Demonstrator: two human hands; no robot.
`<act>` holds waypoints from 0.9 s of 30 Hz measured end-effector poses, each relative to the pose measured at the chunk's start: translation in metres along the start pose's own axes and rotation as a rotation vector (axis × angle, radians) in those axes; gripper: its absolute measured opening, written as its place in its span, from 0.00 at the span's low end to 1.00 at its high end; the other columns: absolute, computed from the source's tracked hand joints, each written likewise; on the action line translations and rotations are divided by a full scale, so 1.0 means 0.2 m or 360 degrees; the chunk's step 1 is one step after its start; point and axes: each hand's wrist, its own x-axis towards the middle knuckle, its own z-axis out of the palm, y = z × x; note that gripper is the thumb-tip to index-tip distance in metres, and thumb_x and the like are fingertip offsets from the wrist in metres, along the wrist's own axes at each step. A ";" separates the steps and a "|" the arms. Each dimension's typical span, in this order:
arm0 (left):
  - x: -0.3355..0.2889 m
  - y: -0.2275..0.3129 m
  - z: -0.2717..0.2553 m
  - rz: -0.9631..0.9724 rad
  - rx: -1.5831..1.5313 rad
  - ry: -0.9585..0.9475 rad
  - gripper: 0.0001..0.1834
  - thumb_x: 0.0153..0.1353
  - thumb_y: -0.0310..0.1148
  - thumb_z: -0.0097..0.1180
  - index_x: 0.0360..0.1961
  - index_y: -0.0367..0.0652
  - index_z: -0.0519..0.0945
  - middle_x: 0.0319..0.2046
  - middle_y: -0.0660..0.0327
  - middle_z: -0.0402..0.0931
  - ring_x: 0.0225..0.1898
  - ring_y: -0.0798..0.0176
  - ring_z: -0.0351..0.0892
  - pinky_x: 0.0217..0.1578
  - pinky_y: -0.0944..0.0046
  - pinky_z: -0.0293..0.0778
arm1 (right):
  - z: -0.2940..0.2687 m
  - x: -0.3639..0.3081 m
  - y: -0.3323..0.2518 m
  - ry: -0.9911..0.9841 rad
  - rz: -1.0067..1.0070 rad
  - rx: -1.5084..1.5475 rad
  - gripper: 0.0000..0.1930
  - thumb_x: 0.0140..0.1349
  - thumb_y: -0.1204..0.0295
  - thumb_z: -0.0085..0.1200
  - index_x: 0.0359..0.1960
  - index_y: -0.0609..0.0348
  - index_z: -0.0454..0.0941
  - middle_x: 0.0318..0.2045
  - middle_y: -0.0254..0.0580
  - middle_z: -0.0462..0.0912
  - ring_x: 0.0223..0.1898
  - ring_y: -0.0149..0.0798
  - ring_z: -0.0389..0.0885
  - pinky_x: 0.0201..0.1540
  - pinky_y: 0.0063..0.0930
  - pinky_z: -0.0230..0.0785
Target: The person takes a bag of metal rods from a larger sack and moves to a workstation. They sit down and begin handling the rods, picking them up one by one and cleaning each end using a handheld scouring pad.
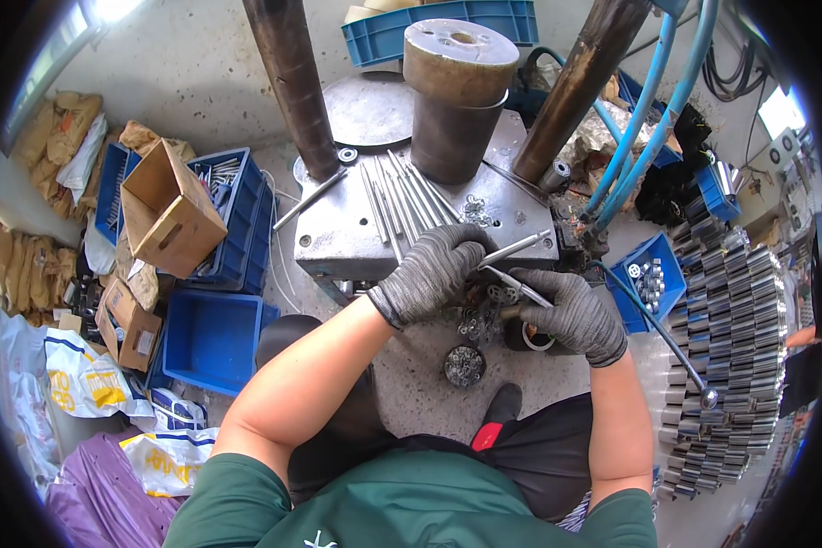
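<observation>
My left hand [434, 272], in a grey knit glove, is closed on a slim metal rod [519, 247] whose tapered end points to the right. My gloved right hand [577, 315] grips a slim pointed metal tool [521, 287]; its exact kind is not clear. The tool's tip meets or nearly meets the rod by my left fingertips. Beyond my hands, several similar metal rods [400, 196] lie fanned out on the steel press table [329, 245]. A small heap of shiny clips or rings [477, 210] lies beside them.
A heavy steel cylinder [457, 100] stands on the press between two dark columns [292, 87]. Left are a blue bin [210, 340] and an open cardboard box [173, 210]. Right are a blue bin of round parts [648, 283], a ball-ended lever [708, 396] and stacked metal cylinders [726, 356].
</observation>
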 end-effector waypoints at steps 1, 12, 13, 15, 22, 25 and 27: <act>0.01 0.00 -0.01 -0.0071 -0.0059 0.0009 0.15 0.68 0.31 0.49 0.51 0.36 0.81 0.27 0.63 0.79 0.22 0.73 0.74 0.22 0.70 0.70 | 0.00 0.00 -0.02 -0.0007 0.0000 0.0001 0.30 0.54 0.73 0.64 0.62 0.61 0.78 0.47 0.50 0.87 0.46 0.36 0.85 0.54 0.32 0.76; 0.00 0.00 0.00 -0.0183 -0.0724 -0.0099 0.23 0.53 0.23 0.46 0.50 0.32 0.80 0.33 0.55 0.84 0.21 0.71 0.76 0.21 0.73 0.73 | 0.02 0.01 -0.04 -0.0069 0.0077 0.0079 0.31 0.53 0.74 0.64 0.62 0.61 0.78 0.45 0.49 0.87 0.45 0.35 0.84 0.53 0.31 0.76; 0.00 0.00 0.00 -0.0185 -0.0725 -0.0100 0.23 0.53 0.23 0.46 0.50 0.32 0.80 0.33 0.55 0.84 0.21 0.71 0.76 0.21 0.73 0.73 | 0.02 0.01 -0.04 -0.0069 0.0078 0.0080 0.31 0.53 0.74 0.64 0.62 0.61 0.78 0.45 0.49 0.87 0.45 0.35 0.84 0.53 0.31 0.76; 0.00 0.00 -0.01 -0.0195 -0.0832 -0.0107 0.24 0.51 0.22 0.45 0.51 0.31 0.79 0.36 0.51 0.85 0.21 0.69 0.77 0.22 0.72 0.75 | 0.01 0.01 -0.05 -0.0042 0.0056 0.0001 0.31 0.52 0.74 0.64 0.62 0.61 0.78 0.45 0.50 0.87 0.45 0.36 0.84 0.53 0.32 0.76; 0.00 0.00 -0.01 -0.0190 -0.1083 -0.0162 0.23 0.53 0.25 0.47 0.52 0.29 0.77 0.36 0.49 0.85 0.19 0.70 0.77 0.20 0.75 0.75 | 0.08 0.03 0.04 0.0281 -0.0369 -0.0359 0.31 0.53 0.73 0.65 0.63 0.63 0.76 0.47 0.46 0.86 0.46 0.39 0.85 0.53 0.33 0.77; 0.02 -0.01 0.00 -0.0228 -0.1343 -0.0106 0.22 0.55 0.26 0.48 0.52 0.29 0.77 0.36 0.49 0.85 0.18 0.70 0.78 0.19 0.76 0.74 | 0.09 0.01 0.04 -0.0056 0.0010 0.0308 0.33 0.56 0.73 0.64 0.66 0.63 0.73 0.48 0.46 0.85 0.49 0.43 0.86 0.53 0.35 0.77; 0.04 -0.02 -0.03 -0.0222 -0.1390 -0.0101 0.21 0.58 0.28 0.49 0.52 0.29 0.77 0.36 0.48 0.85 0.18 0.69 0.79 0.18 0.76 0.74 | 0.08 -0.02 0.09 -0.0578 0.0263 0.1438 0.34 0.58 0.74 0.63 0.69 0.63 0.69 0.45 0.46 0.84 0.47 0.41 0.86 0.52 0.36 0.78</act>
